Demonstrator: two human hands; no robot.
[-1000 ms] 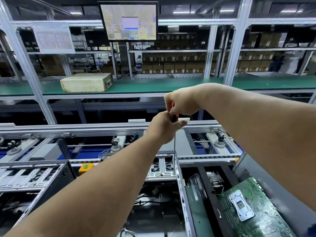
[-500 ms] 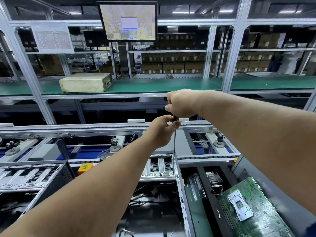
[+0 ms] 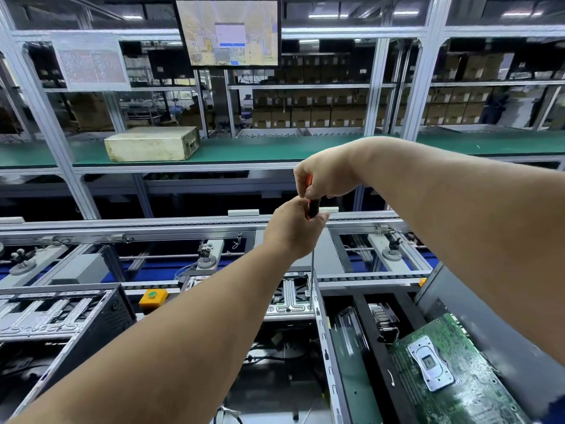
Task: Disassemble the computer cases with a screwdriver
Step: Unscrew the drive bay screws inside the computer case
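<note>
A person's two bare arms reach forward over an open computer case (image 3: 293, 304) standing on an assembly-line bench (image 3: 367, 275). Both hands are on a long screwdriver (image 3: 313, 206) held upright above the case's far metal edge.

The right hand (image 3: 328, 177) is wrapped over the top of the orange and black handle. The left hand (image 3: 293, 229), just below it, grips the lower handle where the shaft begins. The thin steel shaft drops straight down from the left hand, and its tip meets a silver ribbed bracket at the far end of the case. The screw itself is too small to make out.

The step in hand seems to be loosening a screw on that bracket. To do it well, the shaft likely needs to stay in line with the screw, with the upper hand pressing down and turning while the lower hand steadies it. A tilted shaft could let the tip slip out and strip the head, or skid onto the parts below.

Right of the case, a green motherboard (image 3: 452, 377) lies in a second open case. Left of it sits another dark case (image 3: 91, 319), with a yellow button box (image 3: 153, 296) between the two. Beyond the case, a beige box (image 3: 151, 143) rests on a green shelf, beneath a monitor (image 3: 229, 32).
</note>
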